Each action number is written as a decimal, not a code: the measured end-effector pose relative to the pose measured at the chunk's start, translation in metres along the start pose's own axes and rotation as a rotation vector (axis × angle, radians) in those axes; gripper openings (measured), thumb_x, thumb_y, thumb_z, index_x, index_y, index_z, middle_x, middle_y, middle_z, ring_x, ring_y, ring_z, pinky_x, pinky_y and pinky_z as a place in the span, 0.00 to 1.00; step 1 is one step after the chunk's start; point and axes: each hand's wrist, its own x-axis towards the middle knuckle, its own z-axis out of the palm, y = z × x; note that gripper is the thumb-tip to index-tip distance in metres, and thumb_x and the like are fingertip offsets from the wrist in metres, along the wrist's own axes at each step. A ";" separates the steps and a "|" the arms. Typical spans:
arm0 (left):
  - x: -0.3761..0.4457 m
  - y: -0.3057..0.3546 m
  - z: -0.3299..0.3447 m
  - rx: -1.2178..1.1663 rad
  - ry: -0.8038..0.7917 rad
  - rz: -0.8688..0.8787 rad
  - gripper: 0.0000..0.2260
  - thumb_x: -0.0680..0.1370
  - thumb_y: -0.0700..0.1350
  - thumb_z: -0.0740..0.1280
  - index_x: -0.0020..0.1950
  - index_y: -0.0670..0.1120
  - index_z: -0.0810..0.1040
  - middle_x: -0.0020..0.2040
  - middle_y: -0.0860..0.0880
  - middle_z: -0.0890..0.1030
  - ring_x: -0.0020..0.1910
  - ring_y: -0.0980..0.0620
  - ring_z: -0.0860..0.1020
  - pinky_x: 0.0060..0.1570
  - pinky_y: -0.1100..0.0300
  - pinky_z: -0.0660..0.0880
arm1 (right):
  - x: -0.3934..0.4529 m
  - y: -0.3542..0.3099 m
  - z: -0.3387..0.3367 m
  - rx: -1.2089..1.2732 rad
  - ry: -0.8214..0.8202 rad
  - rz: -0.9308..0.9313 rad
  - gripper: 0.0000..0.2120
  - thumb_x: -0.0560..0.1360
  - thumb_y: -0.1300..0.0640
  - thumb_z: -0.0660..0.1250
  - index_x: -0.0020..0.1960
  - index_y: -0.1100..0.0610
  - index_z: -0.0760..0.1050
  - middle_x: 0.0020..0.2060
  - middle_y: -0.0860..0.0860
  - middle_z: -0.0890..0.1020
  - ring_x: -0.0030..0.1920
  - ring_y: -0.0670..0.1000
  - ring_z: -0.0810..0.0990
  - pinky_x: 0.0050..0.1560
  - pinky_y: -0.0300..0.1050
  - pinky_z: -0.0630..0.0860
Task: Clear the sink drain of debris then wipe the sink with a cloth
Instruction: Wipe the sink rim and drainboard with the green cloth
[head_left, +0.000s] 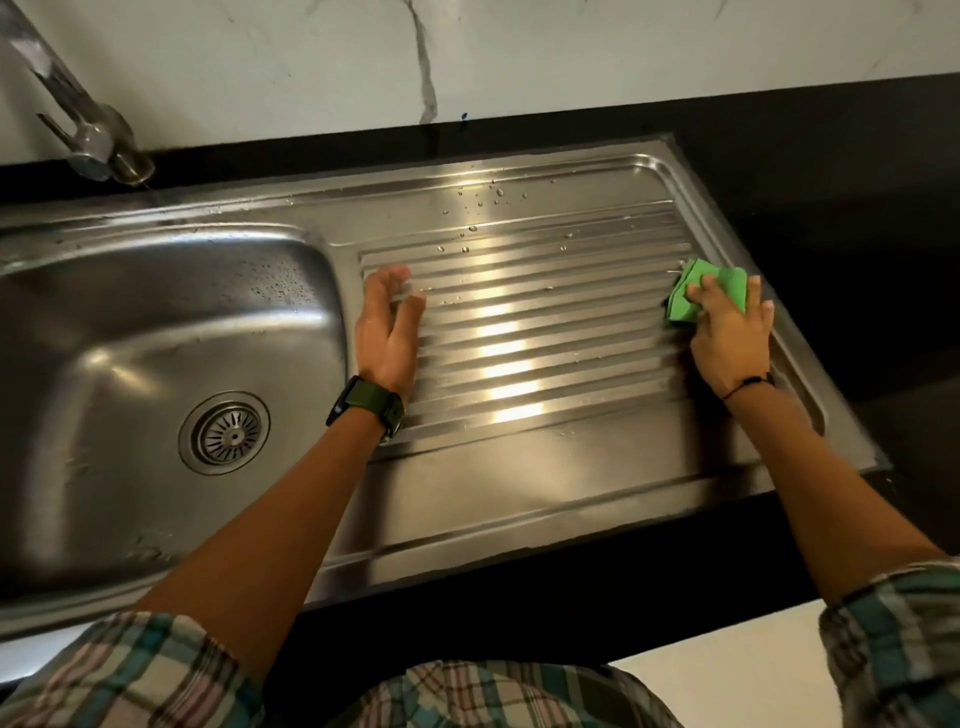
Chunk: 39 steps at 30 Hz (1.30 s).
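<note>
A stainless steel sink (156, 322) fills the left of the head view, with a round slotted drain (224, 433) at its bottom. To its right lies the ribbed steel draining board (530, 332), dotted with water drops near its far side. My right hand (730, 338) presses a folded green cloth (698, 291) flat against the board's right end. My left hand (387, 327) rests on the board's left end, beside the basin, fingers apart and holding nothing. No debris is visible on the drain.
A chrome tap (85, 130) rises at the far left behind the basin. Black countertop (831, 218) surrounds the sink, and a white marbled wall (467, 57) stands behind it. The counter's front edge (571, 587) runs just below my forearms.
</note>
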 end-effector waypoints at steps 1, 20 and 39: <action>0.001 -0.001 -0.001 -0.046 0.018 -0.007 0.14 0.72 0.47 0.59 0.57 0.47 0.71 0.53 0.50 0.74 0.47 0.57 0.73 0.44 0.69 0.71 | 0.001 -0.003 0.001 0.014 0.010 0.014 0.22 0.77 0.67 0.54 0.68 0.56 0.68 0.74 0.55 0.63 0.75 0.64 0.47 0.74 0.60 0.41; 0.010 -0.008 -0.008 -0.212 0.044 -0.060 0.10 0.70 0.45 0.58 0.48 0.55 0.73 0.54 0.53 0.78 0.58 0.52 0.74 0.66 0.49 0.68 | -0.077 -0.189 0.064 0.057 -0.112 -0.416 0.29 0.70 0.62 0.64 0.71 0.59 0.64 0.72 0.58 0.64 0.75 0.63 0.52 0.75 0.58 0.47; 0.006 -0.015 -0.014 -0.186 0.162 0.039 0.11 0.70 0.43 0.60 0.52 0.51 0.70 0.51 0.53 0.75 0.49 0.64 0.74 0.51 0.70 0.71 | 0.024 -0.024 0.004 -0.035 0.044 -0.016 0.26 0.71 0.70 0.58 0.68 0.57 0.70 0.71 0.57 0.66 0.73 0.68 0.53 0.74 0.61 0.49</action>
